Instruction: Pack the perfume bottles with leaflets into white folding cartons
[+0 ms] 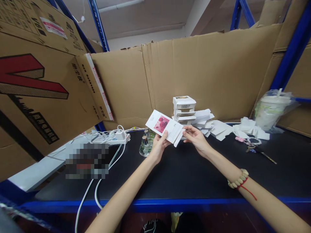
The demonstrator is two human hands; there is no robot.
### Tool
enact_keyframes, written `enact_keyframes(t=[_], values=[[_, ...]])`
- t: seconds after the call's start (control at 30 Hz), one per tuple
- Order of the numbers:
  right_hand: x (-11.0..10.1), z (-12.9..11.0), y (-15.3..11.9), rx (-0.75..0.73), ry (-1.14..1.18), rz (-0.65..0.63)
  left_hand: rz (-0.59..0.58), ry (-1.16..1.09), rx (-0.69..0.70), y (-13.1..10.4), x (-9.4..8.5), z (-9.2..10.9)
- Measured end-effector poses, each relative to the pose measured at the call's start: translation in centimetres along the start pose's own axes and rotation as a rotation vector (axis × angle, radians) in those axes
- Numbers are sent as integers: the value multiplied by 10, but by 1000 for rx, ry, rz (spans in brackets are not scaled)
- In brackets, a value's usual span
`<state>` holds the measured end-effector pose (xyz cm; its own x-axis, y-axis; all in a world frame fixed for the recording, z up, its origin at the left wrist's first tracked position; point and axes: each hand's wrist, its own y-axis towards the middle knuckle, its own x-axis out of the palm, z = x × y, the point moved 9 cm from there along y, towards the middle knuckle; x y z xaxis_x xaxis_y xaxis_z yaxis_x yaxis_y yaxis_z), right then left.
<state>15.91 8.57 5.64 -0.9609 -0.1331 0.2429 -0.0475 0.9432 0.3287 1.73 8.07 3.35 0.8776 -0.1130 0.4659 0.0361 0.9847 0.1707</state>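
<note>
A flat white carton with a pink flower picture is held up above the black table, its end flap folded out at the right. My left hand grips its lower edge, thumb on the front face. The fingers of my right hand pinch the flap end of the same carton. Just left of my left hand stand glass bottles with metallic caps, partly hidden by the carton and hand. Behind the carton is a stack of small white boxes.
Flattened white cartons and crumpled white paper lie at the right, beside a bagged cup and keys. White cables and a power strip are at the left. Cardboard walls enclose the black table.
</note>
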Motion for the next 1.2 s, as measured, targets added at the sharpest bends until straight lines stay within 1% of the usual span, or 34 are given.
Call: enact_keyframes(t=[0.2,0.27,0.43,0.5,0.63,0.7,0.83,0.93,1.0,1.1,1.2], values=[[-2,-2,0,29,40,47,-39,-5,-6,-1,3,1],[-2,-2,0,34,49,45,-62,0,-11,-2,5,0],[-3,-3,1,-2,56,39,-136,26,-50,-4,12,-6],[-3,-1,1,15,53,16,-154,34,-61,-4,13,-8],[2,4,2,52,-6,-81,-170,80,-65,-5,14,-10],[2,4,2,56,-37,-90,-160,138,-61,-5,13,-10],[0,6,0,64,-107,-69,-85,292,-40,-3,6,-9],[0,9,0,69,-193,-54,-38,375,10,-2,5,-4],[-1,11,0,74,-234,-56,-19,397,38,-3,6,-2],[-1,15,1,88,-251,-72,-15,402,39,-3,8,-1],[2,21,1,140,-231,-131,11,365,48,-2,4,0]])
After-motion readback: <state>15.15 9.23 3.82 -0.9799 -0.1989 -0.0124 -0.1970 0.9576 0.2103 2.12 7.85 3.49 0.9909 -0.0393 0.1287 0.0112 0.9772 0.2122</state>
